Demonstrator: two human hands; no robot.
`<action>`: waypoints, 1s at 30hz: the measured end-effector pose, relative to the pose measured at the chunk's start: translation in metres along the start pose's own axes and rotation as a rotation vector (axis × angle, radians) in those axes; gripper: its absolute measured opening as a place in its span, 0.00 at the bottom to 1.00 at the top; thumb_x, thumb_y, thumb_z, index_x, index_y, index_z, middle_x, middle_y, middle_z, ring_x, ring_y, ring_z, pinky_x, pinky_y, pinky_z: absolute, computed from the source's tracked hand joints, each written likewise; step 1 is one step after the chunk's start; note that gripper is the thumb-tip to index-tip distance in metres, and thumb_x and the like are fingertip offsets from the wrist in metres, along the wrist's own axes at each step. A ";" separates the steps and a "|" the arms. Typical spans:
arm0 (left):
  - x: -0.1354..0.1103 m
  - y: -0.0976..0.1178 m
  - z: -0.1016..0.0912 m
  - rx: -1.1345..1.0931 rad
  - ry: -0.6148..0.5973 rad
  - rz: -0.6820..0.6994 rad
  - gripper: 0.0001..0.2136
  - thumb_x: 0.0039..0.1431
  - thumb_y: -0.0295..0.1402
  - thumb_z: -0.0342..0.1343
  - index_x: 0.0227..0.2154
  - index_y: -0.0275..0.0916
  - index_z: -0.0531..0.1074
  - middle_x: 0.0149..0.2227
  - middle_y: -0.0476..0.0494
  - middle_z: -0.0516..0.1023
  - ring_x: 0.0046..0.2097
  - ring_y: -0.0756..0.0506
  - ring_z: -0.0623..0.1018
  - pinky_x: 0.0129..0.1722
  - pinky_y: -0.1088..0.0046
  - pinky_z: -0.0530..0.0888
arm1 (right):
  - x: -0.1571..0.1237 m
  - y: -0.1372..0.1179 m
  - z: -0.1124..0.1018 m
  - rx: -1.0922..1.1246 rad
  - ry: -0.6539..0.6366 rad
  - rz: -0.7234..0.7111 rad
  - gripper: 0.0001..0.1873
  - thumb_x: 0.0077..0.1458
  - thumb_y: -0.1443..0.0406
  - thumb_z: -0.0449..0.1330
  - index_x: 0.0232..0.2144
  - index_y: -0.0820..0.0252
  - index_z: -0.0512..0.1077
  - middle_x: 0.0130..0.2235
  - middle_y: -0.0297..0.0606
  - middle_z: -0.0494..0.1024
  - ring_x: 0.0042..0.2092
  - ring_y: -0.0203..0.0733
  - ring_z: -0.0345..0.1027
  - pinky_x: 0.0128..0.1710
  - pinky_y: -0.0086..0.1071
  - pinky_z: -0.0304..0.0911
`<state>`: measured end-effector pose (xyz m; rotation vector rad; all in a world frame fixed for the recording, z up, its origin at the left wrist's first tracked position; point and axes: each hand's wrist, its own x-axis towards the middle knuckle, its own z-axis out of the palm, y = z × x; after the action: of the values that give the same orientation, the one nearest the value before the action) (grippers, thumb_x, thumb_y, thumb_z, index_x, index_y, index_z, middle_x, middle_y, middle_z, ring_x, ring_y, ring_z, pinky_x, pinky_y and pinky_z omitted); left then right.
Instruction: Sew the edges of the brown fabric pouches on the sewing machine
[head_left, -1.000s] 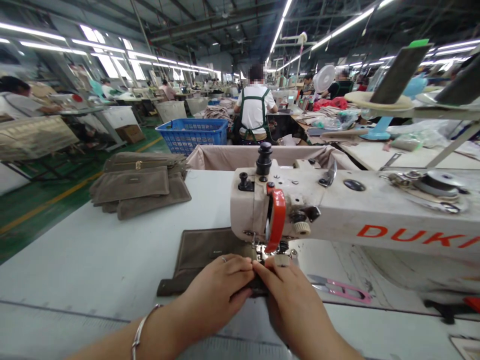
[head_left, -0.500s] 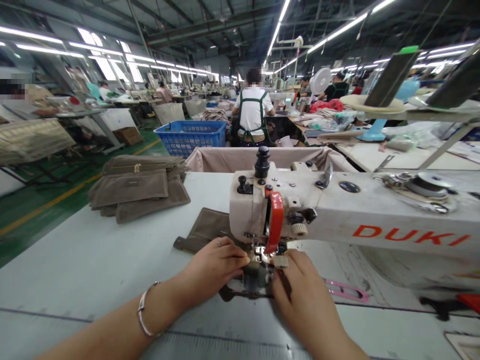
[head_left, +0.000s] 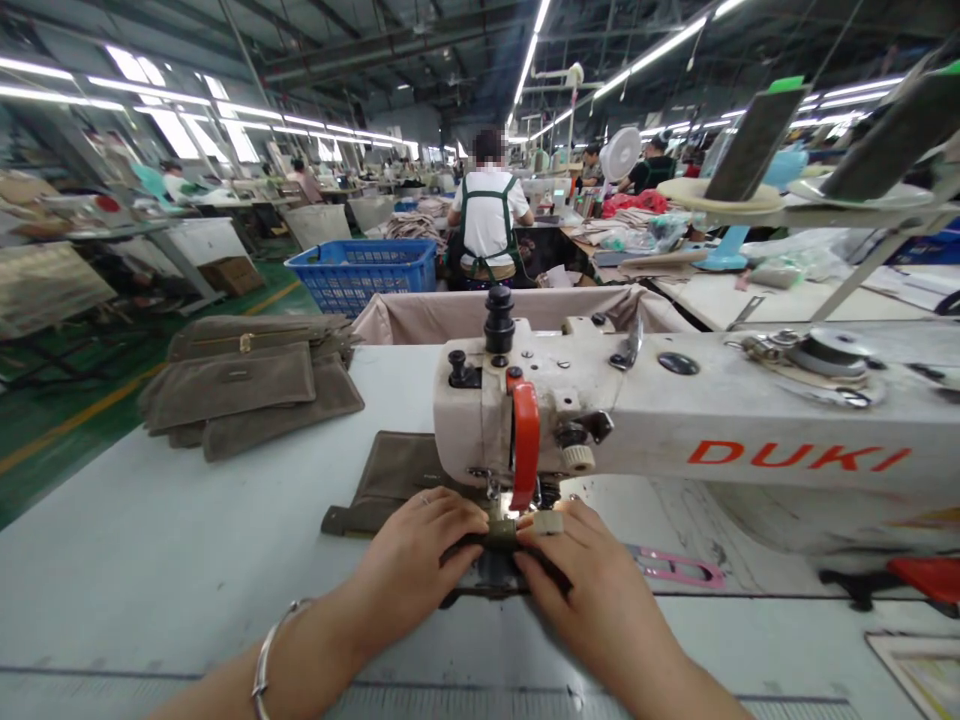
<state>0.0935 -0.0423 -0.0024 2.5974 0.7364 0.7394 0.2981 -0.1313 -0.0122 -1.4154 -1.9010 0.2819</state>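
A brown fabric piece point(head_left: 401, 465), apparently a flat pouch or bag part, lies partly beneath the head of a white sewing machine point(head_left: 637, 390). Its near edge point(head_left: 501, 533) is pinched between both hands, just in front of the needle area. My left hand point(head_left: 420, 550) is closed on this edge from the left, with a bracelet at the wrist. From the right, my right hand point(head_left: 592, 575) grips the same edge with thumb and fingers, beside a small pale block on the machine. The fingertips are close together; the needle itself is hard to make out.
Stacked brown pouches point(head_left: 247, 380) lie at the table's left. Pink thread snips point(head_left: 679, 567) rest right of my right hand. Behind the machine are a fabric-lined bin point(head_left: 420, 315), a blue basket point(head_left: 360, 270) and a seated co-worker point(head_left: 487, 220). Thread cones point(head_left: 754, 145) stand upper right.
My right hand has shifted left toward my left hand, and the brown edge now shows plainly between the fingers. The whole view has turned slightly right.
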 end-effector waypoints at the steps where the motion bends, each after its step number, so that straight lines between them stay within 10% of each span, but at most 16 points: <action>1: 0.000 0.001 0.001 0.002 0.018 0.015 0.06 0.61 0.26 0.57 0.39 0.41 0.74 0.40 0.47 0.80 0.43 0.44 0.78 0.47 0.63 0.74 | 0.000 0.000 0.001 0.028 -0.008 0.011 0.06 0.60 0.72 0.57 0.36 0.58 0.72 0.36 0.37 0.74 0.41 0.44 0.63 0.43 0.39 0.62; 30: 0.016 -0.004 0.005 0.065 -0.024 0.113 0.06 0.65 0.25 0.54 0.37 0.37 0.77 0.40 0.48 0.81 0.43 0.47 0.78 0.51 0.69 0.72 | 0.005 0.002 0.022 -0.188 0.018 -0.016 0.13 0.58 0.74 0.56 0.42 0.57 0.76 0.45 0.42 0.78 0.41 0.50 0.70 0.37 0.39 0.69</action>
<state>0.1064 -0.0310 -0.0019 2.7206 0.6211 0.7273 0.2844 -0.1210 -0.0267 -1.5179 -1.9649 0.0842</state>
